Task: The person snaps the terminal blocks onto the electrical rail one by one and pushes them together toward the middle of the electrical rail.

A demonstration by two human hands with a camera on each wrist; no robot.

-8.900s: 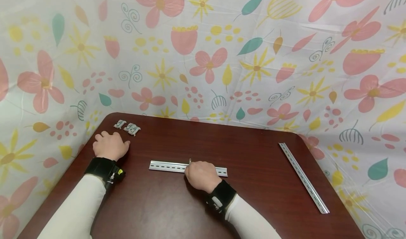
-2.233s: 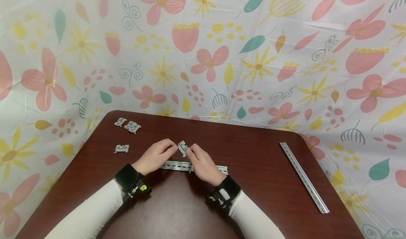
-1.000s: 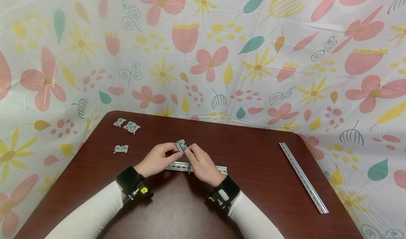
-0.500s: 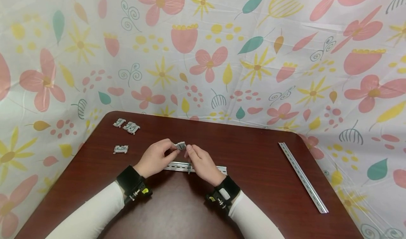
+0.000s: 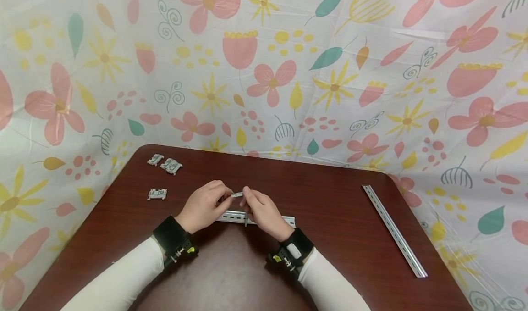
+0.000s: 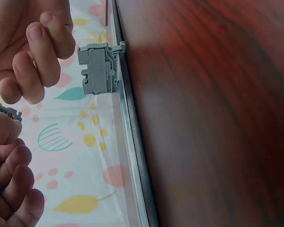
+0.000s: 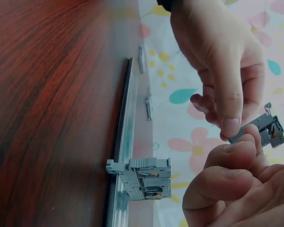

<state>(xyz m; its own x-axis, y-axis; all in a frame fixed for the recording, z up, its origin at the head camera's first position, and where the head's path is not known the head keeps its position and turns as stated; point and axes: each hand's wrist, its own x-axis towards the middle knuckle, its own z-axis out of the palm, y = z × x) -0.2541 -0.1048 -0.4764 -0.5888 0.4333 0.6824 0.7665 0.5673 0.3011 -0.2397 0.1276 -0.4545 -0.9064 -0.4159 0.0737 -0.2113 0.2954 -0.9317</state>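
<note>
A small grey DIN-rail terminal block (image 5: pixel 237 194) is held edge-on above the rail, between both hands. My left hand (image 5: pixel 205 206) pinches one end with thumb and fingertips. My right hand (image 5: pixel 264 213) has its thumb at the other end; in the right wrist view its curled fingertips overlap the terminal block (image 7: pixel 270 128). Below the hands lies a slotted metal DIN rail (image 5: pixel 233 217), partly covered by them. Another grey terminal block (image 6: pixel 98 68) sits upright on that rail, with several fingers of the right hand beside it in the left wrist view.
Loose terminal blocks lie at the table's left: one nearer block (image 5: pixel 157 194), and others at the back corner, a small block (image 5: pixel 155 159) and a wider piece (image 5: pixel 171 166). A longer DIN rail (image 5: pixel 395 230) lies slanted at the right. A flowered curtain (image 5: pixel 264 72) hangs behind the table.
Earlier the left hand was at the loose blocks and the right at the rail. Both have since come together around one terminal block, which has turned from face-on to edge-on.
</note>
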